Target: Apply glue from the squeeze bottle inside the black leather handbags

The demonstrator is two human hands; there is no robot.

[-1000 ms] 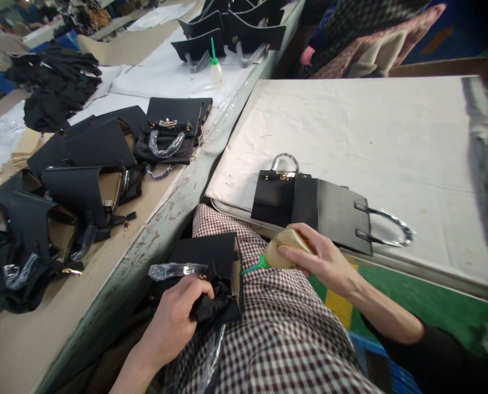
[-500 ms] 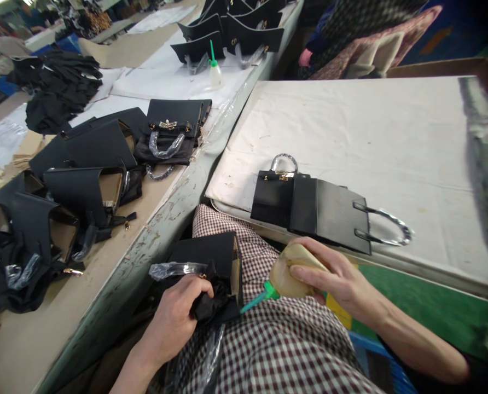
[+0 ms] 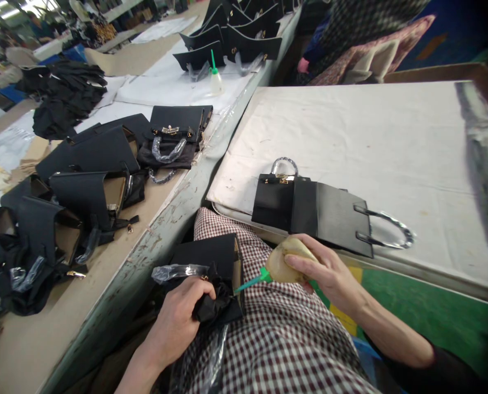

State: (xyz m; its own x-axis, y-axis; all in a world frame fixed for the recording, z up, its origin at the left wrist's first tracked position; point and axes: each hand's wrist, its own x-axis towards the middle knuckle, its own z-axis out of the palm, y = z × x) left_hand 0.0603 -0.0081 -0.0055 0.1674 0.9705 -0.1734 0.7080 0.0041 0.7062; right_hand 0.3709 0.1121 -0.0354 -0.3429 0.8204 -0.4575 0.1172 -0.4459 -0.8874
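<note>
A small black handbag [image 3: 211, 260] rests on my lap, on the red-checked cloth, with its plastic-wrapped handle lying to the left. My left hand [image 3: 178, 320] is closed on the bag's folded black flap at its open side. My right hand [image 3: 330, 273] grips a tan squeeze bottle [image 3: 285, 262] whose green nozzle points at the bag's brown inner edge and nearly touches it.
Two finished black handbags [image 3: 309, 210] lie flat on the white-covered table [image 3: 350, 137] just beyond my right hand. Several unfinished black bags [image 3: 83, 175] crowd the long bench on the left. Another glue bottle [image 3: 215, 79] stands farther back. A person in patterned clothes sits at top right.
My right hand has swung the bottle slightly, bringing the green nozzle back up against the bag's open edge. My left hand has kept its hold on the flap.
</note>
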